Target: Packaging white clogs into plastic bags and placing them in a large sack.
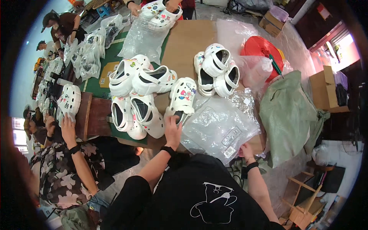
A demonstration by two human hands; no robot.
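My left hand [173, 132] grips the heel end of a white clog [183, 92], whose top carries colourful charms. The clog stands with its toe pointing away from me, at the left edge of a clear plastic bag [218, 126]. My right hand [246, 150] pinches that bag's near right edge; part of its fingers is hidden by the film. The bag lies flat, with a small white label on it. Left of my left hand, several white clogs [147, 115] are bunched together. Beyond the bag sits another cluster of white clogs [218, 63].
A green woven sack [285, 119] stands at the right edge. Behind it lie a red roll [260, 53] and more clear film [235, 30]. Across the table, a person's hands hold bagged clogs [159, 17]. On the left, a co-worker's hand [69, 130] touches a white clog [69, 100].
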